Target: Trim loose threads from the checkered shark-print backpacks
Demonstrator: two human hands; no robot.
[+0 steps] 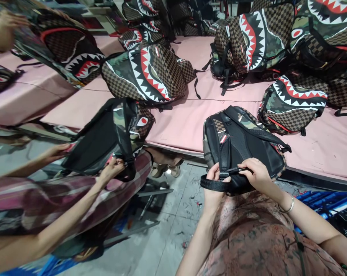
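Observation:
A backpack [242,143] rests on the table's near edge and my lap, its black padded back and shoulder straps facing up. My left hand [214,186] is closed round a black strap [215,183] by its buckle, at the bag's near end. My right hand [256,174] pinches a small, slim black tool [241,168] that points left toward the buckle; its exact kind is not clear. A small red-and-white tag [224,139] lies on the bag's left strap.
The pink-covered table [176,126] bears several checkered and camouflage backpacks [150,74] with shark-mouth prints. A smaller bag [294,103] sits to the right. On my left, a co-worker's hands [113,168] hold another backpack [99,134]. Thread scraps litter the floor [179,207].

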